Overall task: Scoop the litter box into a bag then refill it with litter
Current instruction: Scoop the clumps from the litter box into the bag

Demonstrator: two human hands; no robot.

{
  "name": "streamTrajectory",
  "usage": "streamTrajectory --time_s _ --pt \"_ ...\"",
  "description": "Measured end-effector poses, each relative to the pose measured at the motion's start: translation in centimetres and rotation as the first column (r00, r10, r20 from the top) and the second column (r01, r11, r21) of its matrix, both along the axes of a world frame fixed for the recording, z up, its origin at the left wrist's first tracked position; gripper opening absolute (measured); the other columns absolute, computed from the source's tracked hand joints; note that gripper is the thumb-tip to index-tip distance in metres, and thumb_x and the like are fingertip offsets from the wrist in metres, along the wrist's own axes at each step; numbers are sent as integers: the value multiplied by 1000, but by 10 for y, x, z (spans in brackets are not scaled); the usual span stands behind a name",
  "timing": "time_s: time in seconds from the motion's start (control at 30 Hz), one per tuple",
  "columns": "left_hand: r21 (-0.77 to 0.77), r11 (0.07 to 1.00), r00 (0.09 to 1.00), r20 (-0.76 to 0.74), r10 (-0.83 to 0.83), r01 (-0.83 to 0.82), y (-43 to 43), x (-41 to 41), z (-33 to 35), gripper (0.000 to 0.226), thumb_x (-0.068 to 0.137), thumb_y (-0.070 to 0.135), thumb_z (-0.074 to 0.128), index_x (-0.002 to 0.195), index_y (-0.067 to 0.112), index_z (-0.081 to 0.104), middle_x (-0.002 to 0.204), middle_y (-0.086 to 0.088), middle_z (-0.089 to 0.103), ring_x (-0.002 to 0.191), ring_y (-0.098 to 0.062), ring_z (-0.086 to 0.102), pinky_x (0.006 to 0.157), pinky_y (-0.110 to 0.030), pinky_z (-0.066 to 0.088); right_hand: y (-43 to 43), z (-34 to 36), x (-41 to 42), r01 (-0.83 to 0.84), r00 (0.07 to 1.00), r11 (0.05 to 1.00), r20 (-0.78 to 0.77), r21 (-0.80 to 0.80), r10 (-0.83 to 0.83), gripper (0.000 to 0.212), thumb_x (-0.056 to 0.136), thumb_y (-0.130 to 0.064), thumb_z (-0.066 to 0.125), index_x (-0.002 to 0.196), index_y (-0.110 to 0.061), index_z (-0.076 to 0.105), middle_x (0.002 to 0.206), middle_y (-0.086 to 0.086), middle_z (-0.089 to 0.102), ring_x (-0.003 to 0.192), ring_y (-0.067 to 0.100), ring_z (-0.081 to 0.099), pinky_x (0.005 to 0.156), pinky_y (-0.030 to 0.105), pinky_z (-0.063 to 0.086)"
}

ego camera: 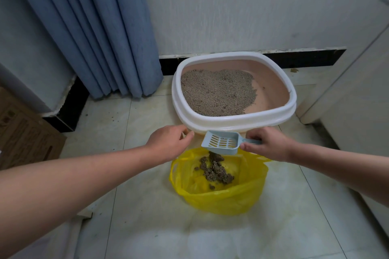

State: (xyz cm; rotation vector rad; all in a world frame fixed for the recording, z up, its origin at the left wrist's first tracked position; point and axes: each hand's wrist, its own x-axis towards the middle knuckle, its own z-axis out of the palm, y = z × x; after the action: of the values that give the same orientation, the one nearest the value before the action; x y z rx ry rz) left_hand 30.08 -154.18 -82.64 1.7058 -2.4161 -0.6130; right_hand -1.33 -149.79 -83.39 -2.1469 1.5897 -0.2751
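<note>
A litter box (231, 121) with a white rim and pink inside stands on the floor by the wall, tipped so its grey litter (216, 92) lies heaped to the left. In front of it sits an open yellow plastic bag (221, 197) holding dark clumps (214, 171). My right hand (266, 144) grips the handle of a pale blue slotted scoop (220, 143), held over the bag's far edge with clumps falling from it. My left hand (170, 143) rests against the box's near rim, fingers curled.
A blue curtain (94, 33) hangs at the left. A brown cardboard box (23, 132) sits at the far left. A white cabinet or door (353, 90) stands at the right. Loose grains dot the tiled floor (126, 227).
</note>
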Motion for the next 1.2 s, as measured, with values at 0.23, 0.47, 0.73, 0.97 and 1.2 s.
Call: streamTrajectory --time_s 0.23,0.47,0.73,0.97,1.2 --pt "-68 998 1000 -26 16 -18 -8 -2 -3 32 101 45 42 106 20 62 103 4 65 91 -20 61 76 -38 51 -5 6 2 91 995 994 36 -53 -89 42 90 -47 65 65 -15 52 54 -6 44 48 8 38 49 28 28" --pt "-160 987 1000 2 -20 20 -13 -4 -13 41 100 43 45 133 20 52 129 1 54 118 -21 51 86 -38 48 -16 12 -2 249 965 964 104 -90 -239 37 91 -39 63 63 -19 48 54 -6 46 51 11 44 51 33 30" --pt "-300 950 996 -3 -86 81 -29 -14 -19 48 98 41 51 139 15 48 136 -2 49 123 -22 47 92 -37 45 -46 28 -3 435 900 891 69 -127 -430 36 91 -48 55 68 -20 59 60 0 59 53 18 52 49 32 36" --pt "-342 922 982 16 -188 182 -45 -19 -34 47 97 39 57 138 14 56 142 -6 52 134 -24 45 105 -41 41 -81 25 -14 501 858 861 -79 -90 -507 29 94 -46 56 74 -24 61 61 -6 59 53 13 55 47 25 33" --pt "-460 866 966 -64 -251 194 -68 -19 -40 27 89 40 68 105 19 70 101 4 61 102 -17 55 71 -31 50 -107 6 -36 495 824 862 -257 -107 -505 31 91 -46 60 89 -18 73 66 -5 63 59 14 59 48 26 45"
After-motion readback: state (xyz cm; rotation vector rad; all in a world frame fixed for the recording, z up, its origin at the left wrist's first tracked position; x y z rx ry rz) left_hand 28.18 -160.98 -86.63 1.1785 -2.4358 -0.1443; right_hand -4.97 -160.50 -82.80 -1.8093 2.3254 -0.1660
